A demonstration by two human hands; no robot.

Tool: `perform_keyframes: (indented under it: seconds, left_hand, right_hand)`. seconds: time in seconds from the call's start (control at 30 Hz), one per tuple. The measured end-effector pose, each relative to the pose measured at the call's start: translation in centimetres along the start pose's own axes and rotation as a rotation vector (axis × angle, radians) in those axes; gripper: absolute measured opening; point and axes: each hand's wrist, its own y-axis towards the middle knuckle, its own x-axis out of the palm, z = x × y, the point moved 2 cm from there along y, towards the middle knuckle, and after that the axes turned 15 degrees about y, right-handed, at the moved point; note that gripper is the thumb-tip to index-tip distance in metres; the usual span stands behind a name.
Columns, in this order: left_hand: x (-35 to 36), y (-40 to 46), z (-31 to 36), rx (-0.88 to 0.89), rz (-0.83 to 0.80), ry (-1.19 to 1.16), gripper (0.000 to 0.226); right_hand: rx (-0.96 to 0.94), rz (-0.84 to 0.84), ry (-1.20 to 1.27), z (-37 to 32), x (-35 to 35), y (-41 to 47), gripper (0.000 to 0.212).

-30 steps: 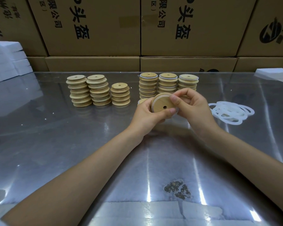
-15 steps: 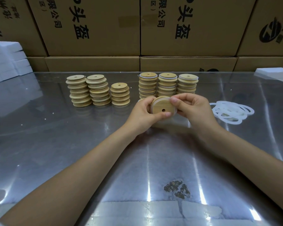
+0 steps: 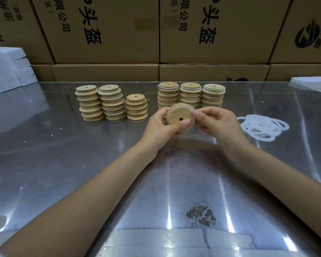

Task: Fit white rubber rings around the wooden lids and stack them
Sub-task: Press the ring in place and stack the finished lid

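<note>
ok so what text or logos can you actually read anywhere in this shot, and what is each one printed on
"头盔": on the left-centre cardboard box.
"头盔": also on the right-centre cardboard box.
"公司": smaller print on both of those boxes; the characters above it are cut off.
Round black logo: on the far-right box, its small characters too blurred to read.
Far-left box: print cut off, unreadable.
Wooden lids and white rubber rings: no text.

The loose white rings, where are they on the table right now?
In the head view the loose rings lie in a pile on the metal table, on the right, just beyond the right hand and right of the ringed lid stacks.
</note>
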Motion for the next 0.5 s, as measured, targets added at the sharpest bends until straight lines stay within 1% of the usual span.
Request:
perform_keyframes:
  seconds: [0.13, 0.27, 0.5]
  left_hand:
    - [0.11, 0.02, -0.03, 0.013, -0.002, -0.002, 0.026]
    - [0.20, 0.06, -0.08, 0.020, -0.006, -0.002, 0.025]
    - [0.04, 0.13, -0.20, 0.021, 0.057, -0.008, 0.025]
  right_hand:
    - [-0.015, -0.002, 0.001, 0.13, 0.06, 0.00, 0.009]
    - [-0.005, 0.018, 0.039, 0.09, -0.03, 0.12, 0.009]
    - [0.003, -0.013, -0.022, 0.18, -0.10, 0.06, 0.007]
